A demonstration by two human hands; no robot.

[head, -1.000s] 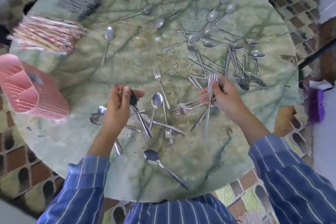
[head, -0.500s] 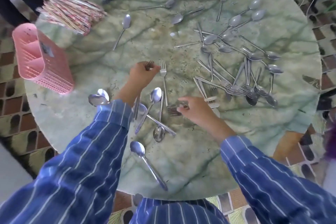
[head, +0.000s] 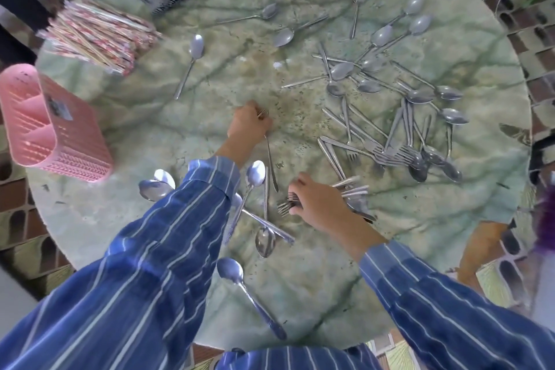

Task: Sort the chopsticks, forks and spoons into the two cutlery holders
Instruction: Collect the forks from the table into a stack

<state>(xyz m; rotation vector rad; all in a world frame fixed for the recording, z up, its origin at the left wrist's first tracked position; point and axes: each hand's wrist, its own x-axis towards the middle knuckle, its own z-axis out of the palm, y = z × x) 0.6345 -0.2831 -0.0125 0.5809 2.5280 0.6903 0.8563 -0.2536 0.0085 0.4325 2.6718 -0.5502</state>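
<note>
From my seat, the pink holder [head: 75, 159] at the left edge looks empty, and the wrapped chopsticks [head: 99, 36] lie stacked near it, unsorted. The left hand [head: 249, 126] pinches one fork [head: 270, 159] mid-table; the right hand [head: 318, 204] clutches a bunch of forks [head: 285, 206]. Loose spoons and forks [head: 339, 70] litter the right side, so I judge nearly everything is left to sort.

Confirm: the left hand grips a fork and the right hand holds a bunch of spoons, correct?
Not spoons: the right hand holds a bunch of forks, their tines plain in the head view. The left hand does grip a fork.
</note>
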